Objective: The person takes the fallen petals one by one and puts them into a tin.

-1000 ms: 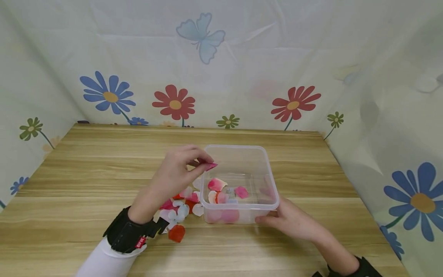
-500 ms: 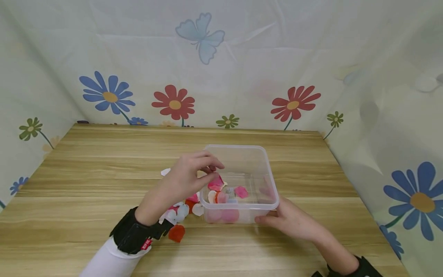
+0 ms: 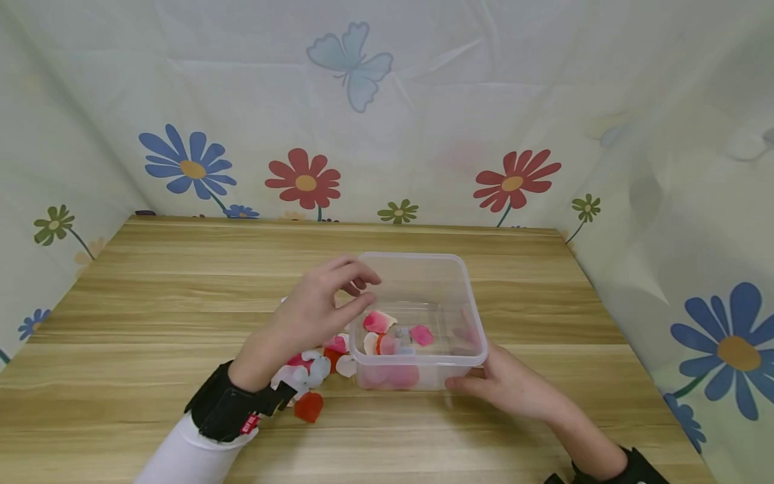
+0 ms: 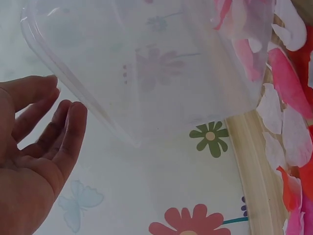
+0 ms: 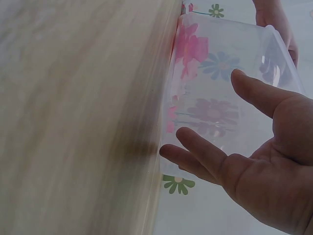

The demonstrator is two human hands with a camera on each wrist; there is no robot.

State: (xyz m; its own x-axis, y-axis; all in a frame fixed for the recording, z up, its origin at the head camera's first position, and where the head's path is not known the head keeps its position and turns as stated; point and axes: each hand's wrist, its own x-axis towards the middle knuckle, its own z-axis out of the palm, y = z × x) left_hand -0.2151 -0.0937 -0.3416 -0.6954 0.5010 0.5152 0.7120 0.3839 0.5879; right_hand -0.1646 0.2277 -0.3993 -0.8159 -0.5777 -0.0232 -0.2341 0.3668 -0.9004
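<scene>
Over the left rim of the clear plastic box [image 3: 420, 316], my left hand [image 3: 320, 306] hangs with fingers loosely spread and nothing between them; my right hand [image 3: 504, 386] steadies the box's near right corner with straight fingers. Risk: brushing the light box could slide it, since petals [image 3: 311, 376] lie loose against its left wall, mid-table toward the near edge.

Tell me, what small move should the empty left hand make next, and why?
Probably lower the left hand back to the loose pile of pink, white and red petals on the wooden table and pinch one: its fingers hold nothing, while the right hand steadies the clear plastic box.
</scene>
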